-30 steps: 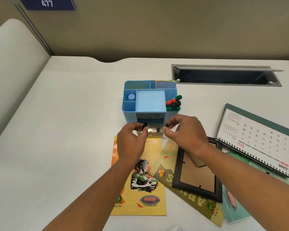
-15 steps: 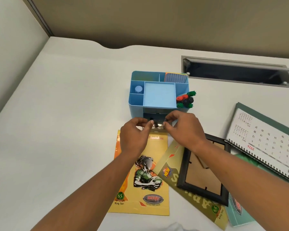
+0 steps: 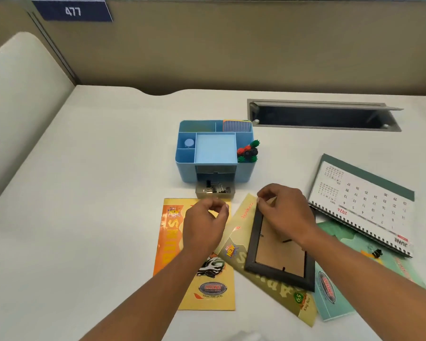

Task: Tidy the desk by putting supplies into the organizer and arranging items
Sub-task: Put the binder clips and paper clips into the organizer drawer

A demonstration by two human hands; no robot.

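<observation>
1. My left fingers are curling loosely, thumb tip near the forefinger with a gap between them, and I am seeing nothing held there.
2. My right fingertips are meeting narrowly at the far corner of the olive booklet; I cannot tell whether they are pinching it or only touching.
3. My left hand is hovering over the far end of the orange-yellow booklet, while my right hand is hanging over the far edge of the black picture frame (lying back-up on the olive booklet).
4. Just beyond both hands, the drawer is standing pulled out from the near face of the blue organizer, and binder clips are lying inside it.
5. Coloured pins are sticking up from the organizer's right compartment.
6. To the right, a calendar is lying flat, overlapping a green booklet on which one loose clip is resting.
7. Everything is sitting on the white desk, with a cable slot lying open at the far right.
</observation>
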